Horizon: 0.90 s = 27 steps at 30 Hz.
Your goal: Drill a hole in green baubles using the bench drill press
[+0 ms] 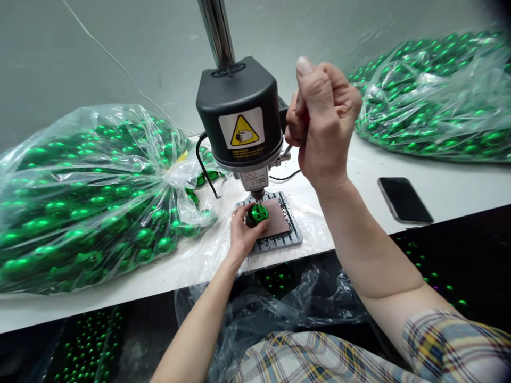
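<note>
A black bench drill press [239, 101] with a yellow warning label stands in the middle on a chrome column. Under its chuck [259, 194], my left hand [243, 231] pinches a shiny green ball [258, 213] between thumb and fingers, on a brown board [276, 215]. The drill bit comes down at the ball's top; whether it has entered the ball I cannot tell. My right hand [325, 119] is closed in a fist at the press's right side, around its feed handle, which the fingers mostly hide. The board lies on the grey slotted base [296, 234], strewn with dark shavings.
A tied clear bag of green balls [91, 202] fills the left of the white table [191, 266]. Another bag [435, 101] lies at the back right. A phone [404, 200] rests near the right front edge. Plastic film [279, 303] hangs below the front edge.
</note>
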Motion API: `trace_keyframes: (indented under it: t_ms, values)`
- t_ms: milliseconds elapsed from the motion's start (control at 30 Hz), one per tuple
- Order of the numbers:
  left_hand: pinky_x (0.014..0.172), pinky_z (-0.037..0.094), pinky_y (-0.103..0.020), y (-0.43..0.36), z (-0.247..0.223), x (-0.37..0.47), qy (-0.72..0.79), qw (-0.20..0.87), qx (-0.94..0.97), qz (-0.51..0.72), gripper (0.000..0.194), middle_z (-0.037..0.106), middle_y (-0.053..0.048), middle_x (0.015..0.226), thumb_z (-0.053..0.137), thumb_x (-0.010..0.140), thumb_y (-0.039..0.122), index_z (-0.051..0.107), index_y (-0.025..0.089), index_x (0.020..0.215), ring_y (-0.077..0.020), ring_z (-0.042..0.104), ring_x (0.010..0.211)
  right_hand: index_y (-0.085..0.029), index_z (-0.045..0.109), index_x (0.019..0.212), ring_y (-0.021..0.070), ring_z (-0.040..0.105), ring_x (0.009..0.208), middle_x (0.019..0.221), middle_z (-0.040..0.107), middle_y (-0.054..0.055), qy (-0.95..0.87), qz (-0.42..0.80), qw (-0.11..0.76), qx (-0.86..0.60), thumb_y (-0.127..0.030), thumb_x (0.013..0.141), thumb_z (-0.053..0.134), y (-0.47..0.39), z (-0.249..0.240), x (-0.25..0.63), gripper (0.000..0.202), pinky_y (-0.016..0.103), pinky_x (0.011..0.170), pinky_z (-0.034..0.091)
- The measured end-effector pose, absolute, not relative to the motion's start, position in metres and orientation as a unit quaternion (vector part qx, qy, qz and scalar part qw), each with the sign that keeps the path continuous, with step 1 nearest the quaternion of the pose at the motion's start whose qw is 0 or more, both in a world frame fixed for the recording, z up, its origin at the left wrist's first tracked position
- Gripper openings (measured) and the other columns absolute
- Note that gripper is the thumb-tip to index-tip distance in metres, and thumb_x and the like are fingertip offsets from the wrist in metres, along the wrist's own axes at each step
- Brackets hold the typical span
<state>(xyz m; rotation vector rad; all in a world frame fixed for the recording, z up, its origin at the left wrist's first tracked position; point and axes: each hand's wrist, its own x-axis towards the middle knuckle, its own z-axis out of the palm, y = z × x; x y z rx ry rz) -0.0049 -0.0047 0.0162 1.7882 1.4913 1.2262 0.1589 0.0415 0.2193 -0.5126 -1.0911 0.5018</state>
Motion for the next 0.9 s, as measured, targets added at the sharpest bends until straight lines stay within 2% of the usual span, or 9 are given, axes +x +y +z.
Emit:
trace_keyframes:
  t_ms: [100,267,400,633,767,900]
  values:
    - [0.099,0.053,-0.041,-0.008,0.015,-0.005,0.519,0.258,0.671,0.461,0.049,0.071,-0.006,0.114,0.084,0.076,0.029,0.068,0.022,0.121,-0.0254,0.066,0.109,-0.027,0.028,0.064,0.0063,0.025,0.038,0.050,0.029,-0.008,-0.505,0.250,0.793,-0.233,-0.081,0.079,0.060,0.038,0.221,0.159,0.065,0.029,0.034,0.021]
    - [0.093,0.055,-0.037,0.001,0.017,-0.002,0.515,0.251,0.689,0.444,0.052,0.064,-0.007,0.114,0.088,0.074,0.032,0.070,0.022,0.122,-0.0237,0.066,0.106,-0.027,0.031,0.059,0.0069,0.023,0.037,0.048,0.031,-0.007,-0.485,0.285,0.801,-0.203,-0.075,0.075,0.072,0.034,0.223,0.160,0.065,0.032,0.034,0.017]
    - [0.105,0.051,-0.043,0.006,0.008,0.001,0.497,0.306,0.667,0.463,0.057,0.068,-0.009,0.124,0.089,0.073,0.033,0.070,0.023,0.125,-0.0279,0.064,0.118,-0.026,0.030,0.059,0.0066,0.022,0.037,0.048,0.031,-0.007,-0.495,0.282,0.797,-0.201,-0.062,0.080,0.076,0.037,0.222,0.161,0.062,0.031,0.033,0.017]
    - [0.114,0.047,-0.048,-0.001,-0.008,0.008,0.483,0.354,0.628,0.497,0.060,0.068,-0.010,0.134,0.088,0.074,0.033,0.067,0.024,0.130,-0.0309,0.061,0.128,-0.025,0.033,0.059,0.0066,0.023,0.036,0.048,0.033,-0.007,-0.481,0.300,0.803,-0.187,-0.053,0.079,0.080,0.037,0.221,0.161,0.058,0.030,0.034,0.015]
    - [0.114,0.046,-0.049,-0.001,-0.007,0.011,0.496,0.350,0.620,0.498,0.059,0.068,-0.010,0.134,0.087,0.073,0.029,0.067,0.023,0.128,-0.0312,0.062,0.127,-0.026,0.034,0.060,0.0070,0.024,0.037,0.048,0.033,-0.007,-0.480,0.304,0.801,-0.190,-0.052,0.079,0.080,0.036,0.222,0.161,0.056,0.031,0.034,0.015]
    - [0.114,0.047,-0.049,-0.002,-0.004,0.012,0.506,0.350,0.615,0.493,0.060,0.068,-0.010,0.134,0.087,0.073,0.027,0.067,0.022,0.129,-0.0314,0.062,0.128,-0.027,0.033,0.061,0.0070,0.025,0.037,0.048,0.033,-0.007,-0.490,0.294,0.792,-0.215,-0.061,0.079,0.077,0.037,0.222,0.163,0.058,0.030,0.034,0.017]
